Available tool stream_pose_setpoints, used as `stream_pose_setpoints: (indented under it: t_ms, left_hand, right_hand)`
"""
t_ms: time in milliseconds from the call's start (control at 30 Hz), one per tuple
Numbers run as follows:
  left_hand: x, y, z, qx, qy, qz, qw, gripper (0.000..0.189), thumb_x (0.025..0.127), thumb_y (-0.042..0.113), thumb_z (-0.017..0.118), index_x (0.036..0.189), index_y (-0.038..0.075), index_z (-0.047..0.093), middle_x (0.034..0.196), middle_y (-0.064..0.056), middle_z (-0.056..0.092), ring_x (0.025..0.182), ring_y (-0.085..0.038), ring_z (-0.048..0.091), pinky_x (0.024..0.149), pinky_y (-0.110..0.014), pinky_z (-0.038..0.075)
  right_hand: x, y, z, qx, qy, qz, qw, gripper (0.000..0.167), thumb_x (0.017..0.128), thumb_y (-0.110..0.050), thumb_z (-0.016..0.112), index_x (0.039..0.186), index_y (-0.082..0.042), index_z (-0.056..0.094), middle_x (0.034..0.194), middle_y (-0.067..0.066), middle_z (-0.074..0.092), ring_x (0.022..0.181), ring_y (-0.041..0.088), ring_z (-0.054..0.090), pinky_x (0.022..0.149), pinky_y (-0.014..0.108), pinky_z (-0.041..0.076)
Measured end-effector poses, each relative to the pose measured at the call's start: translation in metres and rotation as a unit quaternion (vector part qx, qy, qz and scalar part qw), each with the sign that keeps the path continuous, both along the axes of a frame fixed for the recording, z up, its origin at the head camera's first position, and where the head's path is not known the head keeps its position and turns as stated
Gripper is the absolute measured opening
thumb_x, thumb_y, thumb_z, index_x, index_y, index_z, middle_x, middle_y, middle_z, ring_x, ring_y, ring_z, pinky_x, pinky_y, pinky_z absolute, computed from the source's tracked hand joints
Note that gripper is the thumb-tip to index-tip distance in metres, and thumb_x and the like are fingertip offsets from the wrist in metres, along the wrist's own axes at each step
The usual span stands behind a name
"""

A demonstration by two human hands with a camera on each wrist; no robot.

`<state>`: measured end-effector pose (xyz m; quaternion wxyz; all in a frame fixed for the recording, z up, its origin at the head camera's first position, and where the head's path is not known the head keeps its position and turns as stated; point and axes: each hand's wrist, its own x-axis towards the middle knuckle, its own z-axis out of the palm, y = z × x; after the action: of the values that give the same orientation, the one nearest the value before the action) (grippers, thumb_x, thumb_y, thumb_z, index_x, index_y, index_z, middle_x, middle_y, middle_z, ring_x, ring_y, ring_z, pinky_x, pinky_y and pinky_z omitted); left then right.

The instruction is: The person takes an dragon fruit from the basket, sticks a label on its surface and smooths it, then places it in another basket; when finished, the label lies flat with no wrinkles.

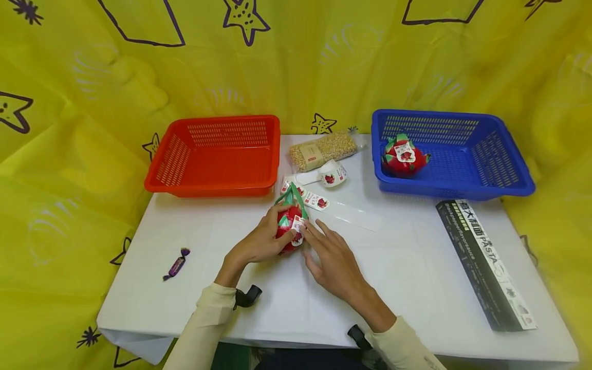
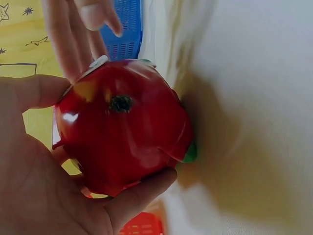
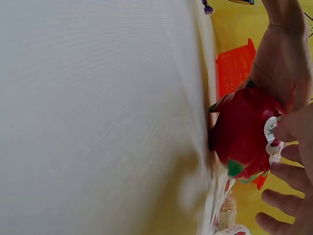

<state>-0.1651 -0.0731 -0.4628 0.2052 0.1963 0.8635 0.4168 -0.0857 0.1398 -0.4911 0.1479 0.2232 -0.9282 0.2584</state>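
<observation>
A red dragon fruit (image 2: 137,132) with green tips sits just in front of me on the white table. My left hand (image 1: 257,241) grips it from the left, thumb near its label and other fingers around the body, as the left wrist view shows. A white sticker (image 1: 297,229) with a fruit picture lies on the dragon fruit's upper side. From the right, my right hand (image 1: 336,262) touches this sticker with fingertips, its fingers mostly extended. Behind the fruit is a clear strip (image 1: 319,201) bearing similar fruit stickers. The fruit's far side is partly hidden by my left fingers.
A red basket (image 1: 215,191) stands back left. At back right, a blue basket (image 1: 455,190) holds another labelled dragon fruit (image 1: 403,155). Between them lie a bag of yellow grains (image 1: 335,146) and a white stickered piece (image 1: 334,173). A purple-wrapped candy (image 1: 176,265) and pasta box (image 1: 483,267) flank my hands.
</observation>
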Motion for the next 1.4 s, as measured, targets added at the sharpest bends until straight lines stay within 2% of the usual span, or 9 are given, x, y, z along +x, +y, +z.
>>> stream_pose_setpoints:
  t_ms: [200, 333, 433, 567, 667, 767, 933, 1067, 1400]
  left_hand:
    - [-0.002, -0.004, -0.001, 0.009, -0.001, -0.002, 1.0, 0.076, 0.104, 0.028, 0.062, 0.164, 0.008, 0.019, 0.161, -0.021, 0.036, 0.137, -0.037, 0.049, 0.11, -0.055, 0.05]
    - [-0.003, -0.007, -0.003, 0.02, -0.001, -0.005, 0.9998, 0.079, 0.103, 0.029, 0.067, 0.163, 0.01, 0.02, 0.159, -0.021, 0.035, 0.137, -0.038, 0.049, 0.11, -0.055, 0.05]
    - [-0.005, -0.009, -0.005, 0.027, 0.004, -0.009, 0.9996, 0.082, 0.102, 0.03, 0.07, 0.163, 0.01, 0.019, 0.159, -0.021, 0.035, 0.137, -0.037, 0.048, 0.111, -0.054, 0.05]
    - [-0.005, -0.012, -0.008, 0.041, -0.002, -0.015, 0.9991, 0.083, 0.101, 0.029, 0.072, 0.162, 0.012, 0.019, 0.161, -0.018, 0.033, 0.138, -0.036, 0.048, 0.111, -0.053, 0.05]
    - [-0.005, -0.015, -0.01, 0.059, -0.017, -0.018, 0.998, 0.081, 0.102, 0.028, 0.072, 0.161, 0.014, 0.018, 0.162, -0.018, 0.033, 0.137, -0.036, 0.05, 0.11, -0.053, 0.051]
    - [-0.004, -0.018, -0.012, 0.082, -0.05, -0.02, 0.9952, 0.082, 0.103, 0.029, 0.07, 0.162, 0.015, 0.016, 0.162, -0.019, 0.033, 0.139, -0.038, 0.049, 0.11, -0.054, 0.051]
    - [-0.005, -0.023, -0.014, 0.103, -0.089, -0.007, 0.9907, 0.084, 0.103, 0.034, 0.068, 0.164, 0.017, 0.012, 0.161, -0.019, 0.033, 0.142, -0.038, 0.046, 0.112, -0.055, 0.049]
    - [-0.008, -0.023, -0.013, 0.12, -0.083, -0.007, 0.9893, 0.083, 0.104, 0.033, 0.067, 0.164, 0.015, 0.013, 0.162, -0.018, 0.034, 0.142, -0.038, 0.046, 0.112, -0.054, 0.049]
    - [-0.009, -0.025, -0.013, 0.125, -0.086, -0.02, 0.9883, 0.085, 0.103, 0.031, 0.067, 0.165, 0.015, 0.011, 0.164, -0.016, 0.03, 0.143, -0.038, 0.044, 0.113, -0.055, 0.047]
  right_hand:
    - [0.001, -0.001, -0.004, 0.0, 0.045, 0.006, 0.999, 0.04, 0.091, -0.012, 0.082, 0.13, -0.01, 0.077, 0.143, 0.007, 0.069, 0.14, 0.036, 0.058, 0.109, 0.053, 0.051]
    - [0.0, -0.002, -0.005, 0.027, 0.061, 0.009, 0.9978, 0.042, 0.09, -0.015, 0.083, 0.132, -0.012, 0.076, 0.143, 0.006, 0.069, 0.139, 0.034, 0.059, 0.108, 0.051, 0.053]
    - [-0.008, -0.001, -0.002, 0.01, 0.057, -0.003, 0.9983, 0.044, 0.09, -0.017, 0.084, 0.133, -0.013, 0.076, 0.141, 0.006, 0.07, 0.136, 0.032, 0.061, 0.106, 0.051, 0.054]
    - [-0.03, 0.003, 0.006, -0.041, 0.007, -0.005, 0.9991, 0.057, 0.09, -0.026, 0.087, 0.143, -0.015, 0.069, 0.149, 0.006, 0.065, 0.141, 0.033, 0.057, 0.11, 0.057, 0.05]
    - [-0.048, 0.008, 0.01, -0.06, -0.047, 0.02, 0.9969, 0.068, 0.089, -0.033, 0.088, 0.15, -0.019, 0.062, 0.158, 0.005, 0.057, 0.149, 0.035, 0.047, 0.117, 0.063, 0.041]
    - [-0.058, 0.012, 0.011, -0.067, -0.083, 0.053, 0.9929, 0.066, 0.087, -0.033, 0.089, 0.148, -0.022, 0.065, 0.159, 0.001, 0.056, 0.153, 0.033, 0.042, 0.121, 0.063, 0.034]
    - [-0.06, 0.012, 0.004, -0.067, -0.086, 0.088, 0.9901, 0.057, 0.087, -0.032, 0.089, 0.141, -0.021, 0.071, 0.154, -0.001, 0.06, 0.151, 0.031, 0.044, 0.121, 0.063, 0.035]
    - [-0.063, 0.01, 0.004, -0.068, -0.09, 0.085, 0.99, 0.059, 0.088, -0.033, 0.088, 0.142, -0.021, 0.07, 0.157, -0.002, 0.057, 0.152, 0.03, 0.043, 0.122, 0.062, 0.033]
    - [-0.072, 0.014, 0.01, -0.068, -0.145, 0.097, 0.9822, 0.054, 0.093, -0.032, 0.082, 0.145, -0.025, 0.067, 0.158, 0.0, 0.056, 0.154, 0.031, 0.04, 0.123, 0.063, 0.03]
